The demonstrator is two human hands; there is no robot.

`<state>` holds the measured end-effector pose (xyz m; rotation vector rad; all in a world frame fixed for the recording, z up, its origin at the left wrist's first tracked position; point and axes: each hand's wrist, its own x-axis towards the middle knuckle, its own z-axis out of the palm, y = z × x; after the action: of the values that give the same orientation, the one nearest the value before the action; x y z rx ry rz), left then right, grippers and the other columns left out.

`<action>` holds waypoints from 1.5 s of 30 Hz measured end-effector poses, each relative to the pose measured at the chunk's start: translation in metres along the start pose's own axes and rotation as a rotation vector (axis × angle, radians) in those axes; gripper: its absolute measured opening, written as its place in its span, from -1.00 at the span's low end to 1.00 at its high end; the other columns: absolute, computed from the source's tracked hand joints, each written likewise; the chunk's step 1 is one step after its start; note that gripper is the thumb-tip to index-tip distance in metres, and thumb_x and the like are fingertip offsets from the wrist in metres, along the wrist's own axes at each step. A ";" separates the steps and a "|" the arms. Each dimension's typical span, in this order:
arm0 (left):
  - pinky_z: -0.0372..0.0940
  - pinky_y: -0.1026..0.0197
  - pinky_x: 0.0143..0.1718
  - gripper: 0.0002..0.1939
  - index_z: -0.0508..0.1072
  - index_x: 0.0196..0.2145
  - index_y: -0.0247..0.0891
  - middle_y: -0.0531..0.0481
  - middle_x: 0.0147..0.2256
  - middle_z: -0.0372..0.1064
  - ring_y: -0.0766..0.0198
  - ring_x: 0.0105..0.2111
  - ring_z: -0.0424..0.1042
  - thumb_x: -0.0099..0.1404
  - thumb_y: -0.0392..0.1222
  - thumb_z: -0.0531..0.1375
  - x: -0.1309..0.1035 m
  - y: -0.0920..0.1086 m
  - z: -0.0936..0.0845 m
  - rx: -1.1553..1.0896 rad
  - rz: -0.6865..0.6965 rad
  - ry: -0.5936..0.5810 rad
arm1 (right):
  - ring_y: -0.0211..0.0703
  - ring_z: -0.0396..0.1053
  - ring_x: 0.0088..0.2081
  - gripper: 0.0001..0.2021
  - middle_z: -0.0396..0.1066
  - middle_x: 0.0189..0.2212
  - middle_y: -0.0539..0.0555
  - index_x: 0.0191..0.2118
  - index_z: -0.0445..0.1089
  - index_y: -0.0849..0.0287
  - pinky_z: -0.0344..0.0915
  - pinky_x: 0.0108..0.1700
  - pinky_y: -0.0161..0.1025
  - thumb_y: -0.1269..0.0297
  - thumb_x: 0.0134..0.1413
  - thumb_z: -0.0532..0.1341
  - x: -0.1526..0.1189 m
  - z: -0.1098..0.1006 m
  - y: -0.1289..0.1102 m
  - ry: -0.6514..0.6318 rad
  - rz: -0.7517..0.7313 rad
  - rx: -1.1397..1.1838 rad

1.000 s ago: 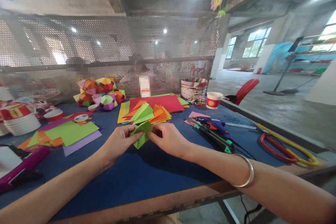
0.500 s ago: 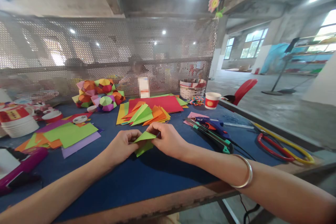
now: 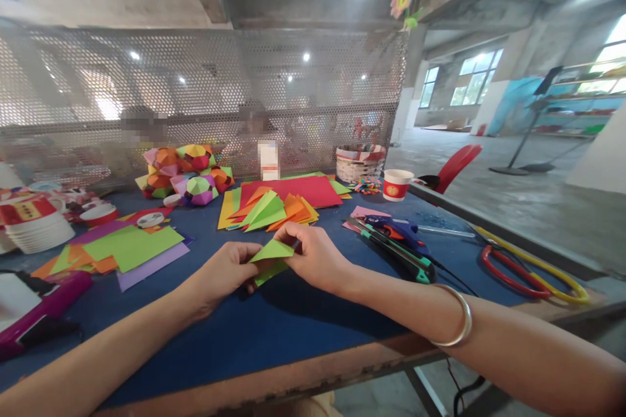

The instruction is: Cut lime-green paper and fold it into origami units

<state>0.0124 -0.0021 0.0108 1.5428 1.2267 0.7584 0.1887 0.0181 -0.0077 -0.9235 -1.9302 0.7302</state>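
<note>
A folded piece of green paper (image 3: pixel 272 251) is held above the blue table between both hands. My left hand (image 3: pixel 233 270) pinches its left edge, thumb on the near side. My right hand (image 3: pixel 315 259) grips the right corner, with the fingers bent round it. The paper stands partly open, with a shaded gap between its upper and lower layers. Just beyond the hands lie green folded papers (image 3: pixel 265 210) and orange folded papers (image 3: pixel 293 210), on top of red paper (image 3: pixel 310 190).
Coloured sheets (image 3: pixel 134 247), a purple glue gun (image 3: pixel 46 313) and stacked paper cups (image 3: pixel 34 225) are at left. Folded paper balls (image 3: pixel 198 189) stand behind. Right are a green-black utility knife (image 3: pixel 398 251), scissors (image 3: pixel 518 273), a paper cup (image 3: pixel 397 185) and a basket (image 3: pixel 359 163) before a mesh screen.
The left fingers have shifted slightly along the paper's left edge, and the right fingers have adjusted at its corner. The green paper stays in both hands.
</note>
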 end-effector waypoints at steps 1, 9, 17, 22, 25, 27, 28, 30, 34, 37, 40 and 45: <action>0.10 0.31 -0.56 -0.74 0.49 -0.53 -0.27 0.10 -0.60 0.34 0.39 -0.61 0.22 -0.09 -0.03 0.37 0.000 -0.001 -0.001 -0.031 -0.035 -0.026 | -0.28 0.35 -0.41 -0.89 0.46 -0.45 -0.03 -0.39 0.41 0.20 0.24 -0.31 -0.34 0.54 -0.02 0.24 0.000 0.000 0.000 0.002 0.005 0.001; 0.24 0.31 -0.47 -0.68 0.56 -0.47 -0.33 -0.06 -0.47 0.53 0.36 -0.53 0.40 -0.11 -0.04 0.43 0.000 -0.004 -0.005 -0.188 -0.101 -0.130 | -0.24 0.39 -0.37 -0.79 0.47 -0.42 -0.02 -0.39 0.40 0.19 0.27 -0.29 -0.33 0.64 -0.10 0.17 0.003 -0.004 0.001 0.047 0.019 0.029; 0.23 0.27 -0.52 -0.64 0.53 -0.57 -0.31 -0.02 -0.58 0.45 0.34 -0.59 0.34 -0.10 0.05 0.46 0.002 -0.006 -0.004 -0.058 -0.036 -0.118 | -0.23 0.42 -0.35 -0.74 0.49 -0.41 -0.02 -0.38 0.41 0.19 0.28 -0.26 -0.33 0.66 -0.18 0.14 0.002 -0.003 0.002 0.046 0.001 0.014; 0.24 0.27 -0.53 -0.62 0.52 -0.56 -0.30 -0.03 -0.57 0.46 0.32 -0.60 0.37 -0.10 0.10 0.43 0.007 -0.013 -0.003 -0.063 0.015 -0.062 | -0.24 0.39 -0.35 -0.79 0.48 -0.40 -0.01 -0.35 0.43 0.20 0.26 -0.26 -0.33 0.62 -0.06 0.16 0.003 -0.003 0.003 0.050 0.004 -0.005; 0.24 0.28 -0.52 -0.62 0.51 -0.55 -0.30 0.00 -0.59 0.45 0.34 -0.60 0.37 -0.08 0.09 0.42 0.008 -0.012 -0.003 -0.074 0.032 0.011 | -0.26 0.31 -0.41 -0.92 0.45 -0.44 -0.01 -0.30 0.46 0.22 0.21 -0.33 -0.32 0.43 0.13 0.21 0.003 -0.001 0.006 0.011 0.036 0.000; 0.26 0.28 -0.51 -0.62 0.49 -0.55 -0.31 0.02 -0.58 0.44 0.36 -0.60 0.37 -0.07 0.08 0.42 0.008 -0.009 -0.004 -0.088 0.052 0.028 | -0.26 0.29 -0.42 -0.89 0.44 -0.45 -0.01 -0.28 0.48 0.23 0.19 -0.34 -0.32 0.34 0.17 0.22 0.003 0.000 0.008 -0.022 0.052 0.021; 0.27 0.28 -0.51 -0.62 0.48 -0.54 -0.30 0.03 -0.58 0.44 0.36 -0.60 0.37 -0.07 0.08 0.42 0.007 -0.008 -0.004 -0.095 0.056 0.021 | -0.26 0.29 -0.41 -0.89 0.45 -0.44 -0.01 -0.28 0.48 0.24 0.20 -0.34 -0.32 0.34 0.17 0.22 0.003 0.001 0.008 -0.032 0.057 0.037; 0.26 0.28 -0.53 -0.62 0.45 -0.52 -0.29 0.03 -0.57 0.44 0.37 -0.61 0.36 -0.07 0.08 0.42 0.006 -0.006 -0.003 -0.085 0.040 -0.009 | -0.27 0.29 -0.42 -0.89 0.45 -0.45 0.00 -0.31 0.48 0.24 0.19 -0.34 -0.32 0.35 0.15 0.21 0.003 0.002 0.010 -0.041 0.067 0.058; 0.28 0.25 -0.54 -0.60 0.42 -0.44 -0.26 0.04 -0.57 0.44 0.32 -0.62 0.37 -0.02 0.10 0.39 0.005 -0.008 -0.003 0.049 0.049 -0.058 | -0.29 0.24 -0.45 -0.91 0.42 -0.48 -0.02 -0.37 0.46 0.24 0.15 -0.37 -0.32 0.37 0.11 0.22 0.005 0.000 0.010 -0.073 0.076 0.017; 0.37 0.19 -0.40 -0.66 0.48 -0.30 -0.26 -0.01 -0.44 0.50 0.20 -0.45 0.48 0.12 0.08 0.30 0.005 -0.012 -0.004 0.189 0.213 0.059 | -0.31 0.19 -0.48 -0.91 0.33 -0.54 -0.07 -0.43 0.42 0.22 0.10 -0.40 -0.33 0.39 0.09 0.24 0.005 -0.002 0.008 -0.065 0.074 -0.047; 0.37 0.15 -0.23 -0.69 0.52 -0.23 -0.26 -0.06 -0.31 0.55 0.11 -0.26 0.51 0.16 0.01 0.25 0.007 -0.013 -0.005 0.222 0.340 0.172 | -0.34 0.16 -0.51 -0.87 0.23 -0.60 -0.13 -0.49 0.35 0.19 0.08 -0.41 -0.34 0.44 0.03 0.27 0.003 -0.002 0.004 -0.078 0.089 -0.083; 0.34 0.18 -0.27 -0.72 0.55 -0.34 -0.26 -0.02 -0.38 0.56 0.15 -0.34 0.50 0.03 -0.02 0.31 0.009 -0.010 -0.009 0.089 0.281 0.191 | -0.33 0.21 -0.50 -0.90 0.28 -0.57 -0.12 -0.44 0.37 0.19 0.11 -0.41 -0.34 0.43 0.07 0.27 0.000 0.000 0.002 -0.127 0.051 -0.074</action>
<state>0.0032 0.0092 0.0036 1.7718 1.2071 1.0666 0.1896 0.0195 -0.0088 -0.9958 -2.0626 0.7677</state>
